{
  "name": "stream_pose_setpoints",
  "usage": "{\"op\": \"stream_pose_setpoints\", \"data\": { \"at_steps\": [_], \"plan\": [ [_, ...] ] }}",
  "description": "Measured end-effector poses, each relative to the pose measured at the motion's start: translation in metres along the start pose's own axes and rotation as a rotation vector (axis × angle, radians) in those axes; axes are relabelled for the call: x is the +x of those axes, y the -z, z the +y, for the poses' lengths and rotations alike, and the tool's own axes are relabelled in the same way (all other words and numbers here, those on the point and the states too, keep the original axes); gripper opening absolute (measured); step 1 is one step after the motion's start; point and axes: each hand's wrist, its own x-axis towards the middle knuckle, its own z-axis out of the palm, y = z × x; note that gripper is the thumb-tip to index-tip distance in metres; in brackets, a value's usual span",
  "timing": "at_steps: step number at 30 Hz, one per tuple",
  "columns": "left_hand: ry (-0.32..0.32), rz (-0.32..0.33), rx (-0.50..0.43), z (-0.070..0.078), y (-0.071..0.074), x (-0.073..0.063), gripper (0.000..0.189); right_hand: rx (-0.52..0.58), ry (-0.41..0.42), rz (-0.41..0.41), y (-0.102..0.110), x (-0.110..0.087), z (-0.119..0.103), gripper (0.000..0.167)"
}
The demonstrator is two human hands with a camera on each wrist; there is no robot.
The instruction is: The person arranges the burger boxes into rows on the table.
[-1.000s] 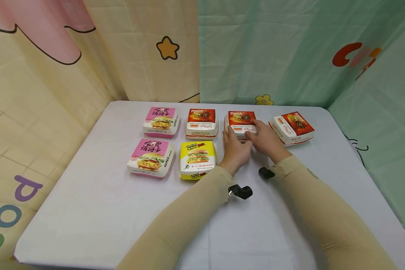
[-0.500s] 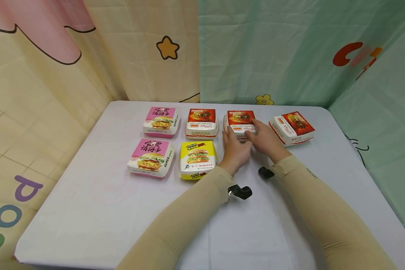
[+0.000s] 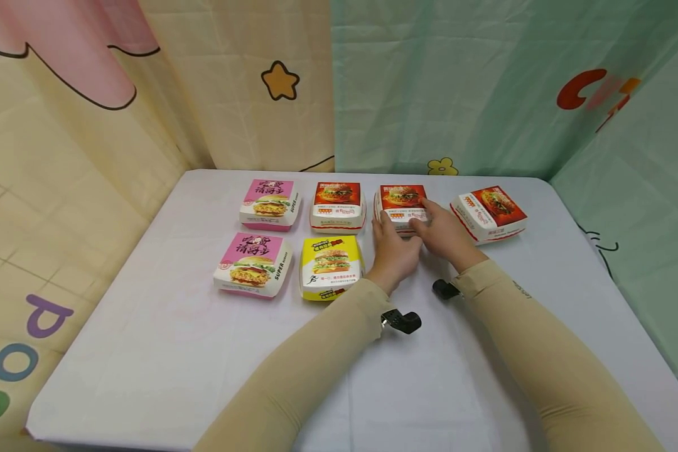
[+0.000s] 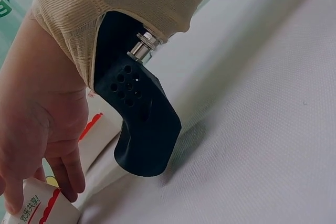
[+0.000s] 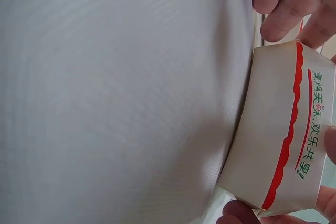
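Observation:
A red-and-white burger box (image 3: 401,196) lies in the back row on the table, with both hands on it. The left hand (image 3: 395,256) grips its near left side, and the right hand (image 3: 447,235) grips its right side. In the left wrist view, fingers of the left hand (image 4: 42,114) touch a corner of the burger box (image 4: 55,208). The right wrist view shows the front wall of the burger box (image 5: 278,129), with a red scalloped stripe and green lettering. Fingertips stand at both its ends and a thumb lies near its top edge.
A second red box (image 3: 337,207) stands to the left, and a tilted third (image 3: 490,215) to the right. Two pink boxes (image 3: 268,204) and a yellow box (image 3: 332,267) stand farther left. Curtains (image 3: 457,81) hang behind the white table (image 3: 147,351).
The gripped burger box has shifted very slightly to the left and back, with both hands staying on it. The other boxes have not moved.

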Motion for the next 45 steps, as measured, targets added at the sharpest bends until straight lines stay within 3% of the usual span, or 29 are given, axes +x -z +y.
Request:
{"op": "stream_pose_setpoints", "data": {
  "at_steps": [33, 45],
  "plan": [
    [-0.018, -0.011, 0.029, -0.001, 0.002, -0.003, 0.099, 0.011, -0.001, -0.016, 0.001, -0.002, 0.003, 0.081],
    [-0.155, 0.01, 0.143, -0.001, 0.003, -0.013, 0.098, -0.028, 0.021, 0.061, 0.014, -0.025, -0.001, 0.081]
  ]
}}
